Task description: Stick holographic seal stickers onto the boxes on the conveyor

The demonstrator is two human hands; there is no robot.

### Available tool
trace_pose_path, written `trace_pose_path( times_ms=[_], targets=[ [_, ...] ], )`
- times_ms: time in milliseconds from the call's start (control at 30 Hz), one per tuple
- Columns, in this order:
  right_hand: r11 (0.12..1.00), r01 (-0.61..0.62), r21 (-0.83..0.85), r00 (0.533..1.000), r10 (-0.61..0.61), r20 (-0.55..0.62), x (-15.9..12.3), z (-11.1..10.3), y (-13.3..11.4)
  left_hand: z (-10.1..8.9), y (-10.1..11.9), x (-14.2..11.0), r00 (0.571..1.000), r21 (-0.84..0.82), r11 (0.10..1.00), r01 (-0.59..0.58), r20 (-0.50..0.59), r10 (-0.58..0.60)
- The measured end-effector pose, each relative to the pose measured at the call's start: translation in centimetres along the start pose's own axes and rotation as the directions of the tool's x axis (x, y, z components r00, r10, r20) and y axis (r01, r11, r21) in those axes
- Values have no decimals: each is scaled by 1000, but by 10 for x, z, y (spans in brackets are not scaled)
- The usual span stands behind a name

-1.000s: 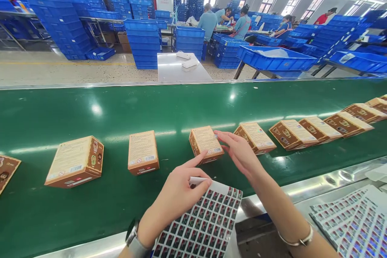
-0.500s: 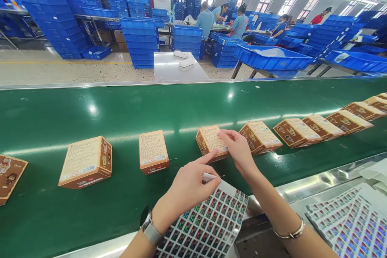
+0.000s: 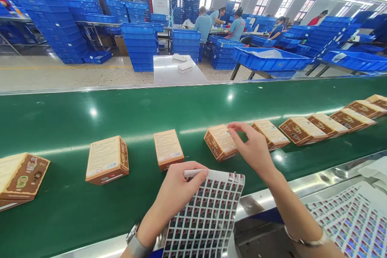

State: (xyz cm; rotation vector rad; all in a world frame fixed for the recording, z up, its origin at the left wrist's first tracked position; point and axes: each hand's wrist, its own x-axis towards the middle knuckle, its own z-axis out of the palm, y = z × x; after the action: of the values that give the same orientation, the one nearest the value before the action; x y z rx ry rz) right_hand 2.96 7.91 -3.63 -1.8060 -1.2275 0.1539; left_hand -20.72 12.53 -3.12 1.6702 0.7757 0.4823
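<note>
The green conveyor belt (image 3: 66,117) spans the view, metal-edged on its near side. Beyond it stand stacks of blue crates (image 3: 137,48), with several people (image 3: 203,24) seated farther back, and a white-topped table (image 3: 169,73) bearing two pale objects. At the near right lies a pile of sticker sheets (image 3: 359,213). The held sheet of stickers (image 3: 208,209) hangs over the belt's near edge. Brown-and-cream boxes lie in a row along the belt, more closely spaced at the right; the center box (image 3: 222,139) sits beside the right hand (image 3: 254,147). That hand's thumb and forefinger come nearly together at the box's far right corner; whether they touch it or grip anything, I cannot tell. The left hand (image 3: 179,187) pinches the sheet's top edge between thumb and curled fingers. Smallest are a bracelet (image 3: 308,242) on the right wrist and a watch (image 3: 133,234) on the left.
</note>
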Motion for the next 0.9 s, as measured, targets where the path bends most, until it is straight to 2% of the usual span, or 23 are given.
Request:
trace_pose_path(
  times_ms=[33,67,133,167,233,400,500,600,667,700,733,767,833,867,900],
  targets=[
    [992,121,17,987,-123,102,-9,-5,-9,-6,0,-5,999,-4,1000,11,-48,-11],
    [970,236,50,948,-241,208,-18,-9,-17,-12,0,-9,995,-8,1000,12,-97,-12],
    [891,447,83,838,-449,310,-33,-13,-31,-21,2,-16,983,-26,1000,10,-185,-15],
    [848,525,74,797,-520,307,-39,-13,-37,-24,3,-18,976,-40,999,11,-215,-19],
    [772,636,7,748,-619,241,-47,-9,-43,-28,4,-21,968,-76,997,13,-250,-32],
    [648,747,-150,664,-740,109,-53,5,-48,-32,4,-27,957,-162,984,73,-267,-115],
    [586,783,-208,611,-788,79,-57,12,-50,-37,1,-32,950,-221,967,124,-255,-180],
    [561,797,-222,588,-805,78,-57,11,-44,-34,-1,-30,949,-236,962,137,-247,-196],
    [586,791,-178,605,-793,76,-52,1,-33,-21,-1,-20,947,-215,967,138,-258,-192],
    [620,773,-133,631,-773,62,-47,-6,-24,-11,0,-14,945,-202,970,138,-266,-190],
    [675,734,-71,678,-733,47,-41,-14,-16,-1,2,-7,944,-188,972,139,-271,-188],
    [748,664,7,747,-664,31,-35,-21,-8,9,3,-1,946,-174,974,142,-265,-185],
    [893,397,213,911,-412,28,-20,-27,6,23,6,9,966,-140,984,112,-217,-141],
    [924,196,329,971,-229,63,-11,-25,11,26,7,12,980,-107,992,71,-178,-89],
    [903,-16,430,992,-40,123,-3,-20,14,28,7,14,991,-58,998,15,-133,-22]
  ],
)
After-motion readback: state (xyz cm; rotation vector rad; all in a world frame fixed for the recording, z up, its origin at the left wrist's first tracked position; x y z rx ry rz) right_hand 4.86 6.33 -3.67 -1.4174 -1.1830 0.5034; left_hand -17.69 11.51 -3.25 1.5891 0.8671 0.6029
